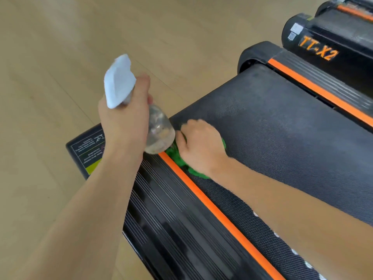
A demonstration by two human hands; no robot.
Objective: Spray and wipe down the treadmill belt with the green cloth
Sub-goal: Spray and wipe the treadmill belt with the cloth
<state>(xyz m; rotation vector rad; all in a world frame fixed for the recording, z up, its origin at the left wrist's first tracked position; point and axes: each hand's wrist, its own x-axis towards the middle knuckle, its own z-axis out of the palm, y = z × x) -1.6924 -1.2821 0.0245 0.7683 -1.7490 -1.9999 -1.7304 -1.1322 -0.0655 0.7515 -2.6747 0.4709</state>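
The left forearm crossed the ribbed side rail [181, 229] and its orange stripe [222, 215], which ran along the treadmill belt [282, 128]; the belt's far half lay open. The left hand [125, 122] gripped a clear spray bottle [159, 134] by the neck, above the rail's end. The right hand [201, 144] pressed the green cloth [173, 152] onto the belt's left edge, fingers curled over it. A neighbouring treadmill [333, 37] read "TT-X2"
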